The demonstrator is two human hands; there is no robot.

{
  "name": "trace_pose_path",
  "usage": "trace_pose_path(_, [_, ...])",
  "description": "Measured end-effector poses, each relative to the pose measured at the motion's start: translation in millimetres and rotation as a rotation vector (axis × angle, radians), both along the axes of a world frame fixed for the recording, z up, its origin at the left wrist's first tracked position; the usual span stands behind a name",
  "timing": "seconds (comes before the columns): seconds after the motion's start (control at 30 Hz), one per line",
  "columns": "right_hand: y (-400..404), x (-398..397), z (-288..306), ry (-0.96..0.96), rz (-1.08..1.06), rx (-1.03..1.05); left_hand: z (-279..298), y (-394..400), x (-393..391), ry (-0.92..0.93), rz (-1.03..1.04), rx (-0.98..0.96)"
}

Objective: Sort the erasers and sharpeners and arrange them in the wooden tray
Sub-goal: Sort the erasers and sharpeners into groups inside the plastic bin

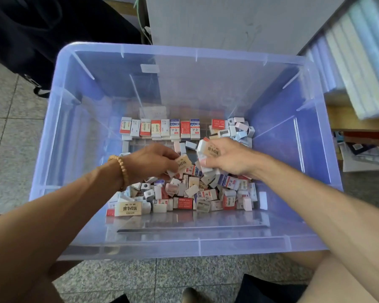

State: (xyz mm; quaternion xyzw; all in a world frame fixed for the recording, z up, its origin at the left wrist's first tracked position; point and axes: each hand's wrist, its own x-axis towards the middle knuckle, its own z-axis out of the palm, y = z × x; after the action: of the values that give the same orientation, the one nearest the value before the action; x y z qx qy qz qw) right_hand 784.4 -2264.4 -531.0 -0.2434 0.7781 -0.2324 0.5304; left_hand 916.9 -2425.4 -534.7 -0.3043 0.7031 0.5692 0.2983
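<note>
1. We note a translucent blue plastic bin (311, 119) on a speckled tiled floor (13, 132); both our arms reach down into it.
2. Our left hand (153, 160), with a beaded bracelet (120, 169) at the wrist, pinches one beige eraser (183, 162) between thumb and fingers, just above the loose pile.
3. Our right hand (230, 158) grasps a clutch of several erasers; the top one, a beige-labelled eraser (213, 150), faces up. Fingers curl round the bundle.
4. A row of sleeved erasers (160, 129) stands upright, side by side, along the far end of the bin floor.
5. A cluster of pastel sharpeners (239, 130) sits in the far right corner, just beyond our right hand.
6. A mixed pile of erasers and sharpeners (197, 193) lies at the near end, under and behind both hands.
7. One large eraser marked ERASER (129, 208) lies flat at the pile's near left edge.
8. We cannot tell whether a wooden tray is in the bin.
</note>
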Motion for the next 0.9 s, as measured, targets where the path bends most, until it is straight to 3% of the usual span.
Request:
trace_pose_path(0.13, [-10.6, -0.5, 0.1, -0.284, -0.309, -0.139, 14.9, -3.2, 6.4, -0.008, 0.406, 0.143])
trace_pose_path(0.27, [-25.9, 8.4, -4.0, -0.465, -0.45, -0.207, 28.0, -6.7, 17.2, 0.021, 0.59, 0.166])
trace_pose_path(0.5, [-64.5, -5.0, -40.4, -0.217, -0.66, -0.13, 32.2, -19.4, 38.6, -0.001, 0.816, 0.03])
trace_pose_path(0.9, [-100.9, 5.4, -62.3, 0.071, -0.693, -0.12, 22.6, -18.6, 26.9, -0.014, 0.718, -0.046])
